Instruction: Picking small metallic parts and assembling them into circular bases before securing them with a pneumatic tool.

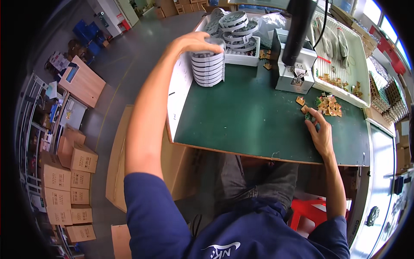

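At the table's far left, my left hand [192, 43] is closed around the top of a neat stack of round grey-white plastic housings [208, 73]. Its fingers partly hide the uppermost housing. My right hand [321, 134] rests low over the right side of the green tabletop [241, 116], thumb and forefinger pinched on a small circuit board [307, 116]. Just beyond those fingertips lies a loose brown board [300, 100]. A pile of similar small brown and green boards [330, 106] sits to the right of them.
A grey metal box-shaped fixture [294, 80] stands at the back, below a black cylinder [298, 34]. Behind my left hand, more round housings [235, 32] are heaped over a white tray [242, 58]. A ribbed white tray [362, 93] holds gloves [343, 48] and boards at the right.
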The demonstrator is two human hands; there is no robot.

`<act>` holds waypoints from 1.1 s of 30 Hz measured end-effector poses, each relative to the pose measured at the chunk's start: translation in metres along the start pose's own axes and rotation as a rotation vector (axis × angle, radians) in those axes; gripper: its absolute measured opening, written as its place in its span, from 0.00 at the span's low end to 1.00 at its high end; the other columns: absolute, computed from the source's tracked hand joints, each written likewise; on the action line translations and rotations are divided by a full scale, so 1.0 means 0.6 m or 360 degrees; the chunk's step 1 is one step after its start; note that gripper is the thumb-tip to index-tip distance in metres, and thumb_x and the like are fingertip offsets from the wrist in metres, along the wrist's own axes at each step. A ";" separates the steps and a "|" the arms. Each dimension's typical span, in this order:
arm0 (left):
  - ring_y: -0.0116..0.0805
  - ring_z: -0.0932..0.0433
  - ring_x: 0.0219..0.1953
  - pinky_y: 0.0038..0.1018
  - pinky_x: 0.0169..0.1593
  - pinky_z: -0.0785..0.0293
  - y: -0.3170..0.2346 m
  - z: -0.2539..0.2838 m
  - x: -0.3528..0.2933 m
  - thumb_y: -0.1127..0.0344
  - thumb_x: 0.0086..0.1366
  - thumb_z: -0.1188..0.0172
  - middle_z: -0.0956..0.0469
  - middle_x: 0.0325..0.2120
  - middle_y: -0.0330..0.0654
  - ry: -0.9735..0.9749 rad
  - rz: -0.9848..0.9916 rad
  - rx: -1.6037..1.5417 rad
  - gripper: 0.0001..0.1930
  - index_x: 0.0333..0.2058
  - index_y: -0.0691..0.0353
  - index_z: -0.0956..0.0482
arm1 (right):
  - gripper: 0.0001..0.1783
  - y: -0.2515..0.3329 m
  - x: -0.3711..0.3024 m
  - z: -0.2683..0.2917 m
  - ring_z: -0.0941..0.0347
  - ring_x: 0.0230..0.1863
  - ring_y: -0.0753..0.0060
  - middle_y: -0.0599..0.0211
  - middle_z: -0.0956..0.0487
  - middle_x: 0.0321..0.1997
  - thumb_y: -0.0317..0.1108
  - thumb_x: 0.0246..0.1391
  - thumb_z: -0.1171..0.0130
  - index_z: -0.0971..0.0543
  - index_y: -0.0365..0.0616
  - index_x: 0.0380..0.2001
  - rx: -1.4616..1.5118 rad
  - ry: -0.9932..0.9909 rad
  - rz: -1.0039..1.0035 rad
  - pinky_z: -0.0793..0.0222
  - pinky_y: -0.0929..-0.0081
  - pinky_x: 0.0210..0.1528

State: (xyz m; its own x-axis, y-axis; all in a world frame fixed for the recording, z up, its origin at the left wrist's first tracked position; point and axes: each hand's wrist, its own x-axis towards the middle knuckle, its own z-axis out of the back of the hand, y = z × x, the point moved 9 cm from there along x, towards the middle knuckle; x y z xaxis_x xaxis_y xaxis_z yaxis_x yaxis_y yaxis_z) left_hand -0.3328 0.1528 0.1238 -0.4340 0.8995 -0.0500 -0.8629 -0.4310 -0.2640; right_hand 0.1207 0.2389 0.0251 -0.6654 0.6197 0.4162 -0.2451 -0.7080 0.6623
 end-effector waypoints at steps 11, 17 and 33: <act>0.68 0.24 0.56 0.53 0.57 0.22 -0.109 -0.126 -0.308 0.34 0.71 0.50 0.31 0.61 0.71 0.0097 -0.0520 -0.3416 0.44 0.68 0.70 0.38 | 0.26 0.014 -0.005 0.004 0.24 0.46 0.62 0.59 0.19 0.52 0.20 0.55 0.35 0.20 0.44 0.58 -0.0250 -0.0052 0.0245 0.28 0.70 0.52; 0.65 0.24 0.58 0.50 0.59 0.23 -0.154 -0.238 -0.339 0.31 0.71 0.53 0.33 0.63 0.73 0.0354 -0.0349 -0.3694 0.44 0.69 0.66 0.37 | 0.20 0.041 -0.005 -0.022 0.24 0.53 0.52 0.59 0.18 0.51 0.24 0.53 0.31 0.18 0.44 0.51 -0.0431 0.0030 0.0426 0.29 0.62 0.57; 0.57 0.23 0.59 0.51 0.62 0.28 -0.192 -0.271 -0.318 0.35 0.73 0.51 0.26 0.61 0.56 0.0297 -0.0443 -0.3410 0.41 0.67 0.69 0.34 | 0.21 0.021 -0.011 -0.008 0.24 0.52 0.51 0.59 0.18 0.50 0.26 0.53 0.30 0.18 0.45 0.51 -0.0433 -0.0022 0.0347 0.28 0.62 0.56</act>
State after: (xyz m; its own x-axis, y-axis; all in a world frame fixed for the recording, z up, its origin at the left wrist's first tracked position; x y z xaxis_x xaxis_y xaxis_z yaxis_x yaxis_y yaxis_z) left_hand -0.1083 0.0424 0.0072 -0.2446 0.9599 0.1373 0.7032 0.2731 -0.6565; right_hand 0.1184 0.2241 0.0279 -0.7136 0.4473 0.5392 -0.2785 -0.8873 0.3675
